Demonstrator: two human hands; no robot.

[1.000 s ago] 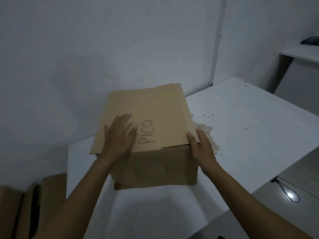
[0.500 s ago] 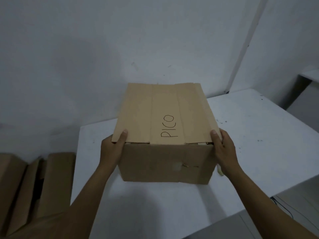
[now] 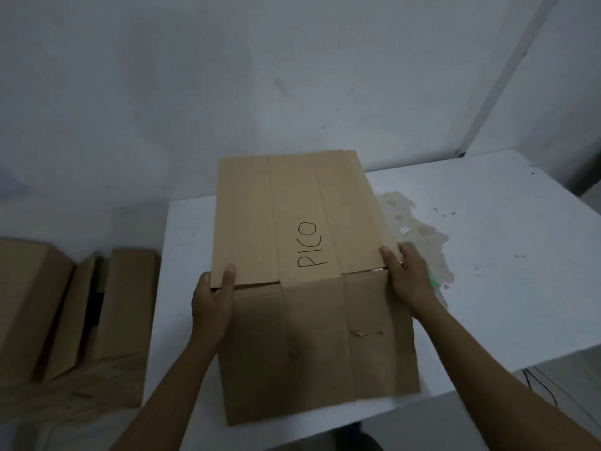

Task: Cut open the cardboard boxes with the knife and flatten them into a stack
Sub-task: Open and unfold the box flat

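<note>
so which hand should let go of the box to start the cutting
Right, probably: the right hand lies beside a slim greenish object on the table, possibly the knife. The left hand holds the box at its opposite corner, away from it.

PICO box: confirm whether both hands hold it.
Yes: the left hand grips the PICO box at its left edge, the right hand at its right edge.

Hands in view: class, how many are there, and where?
2. The left hand holds the near left corner of the PICO box; the right hand holds its near right one.
</note>
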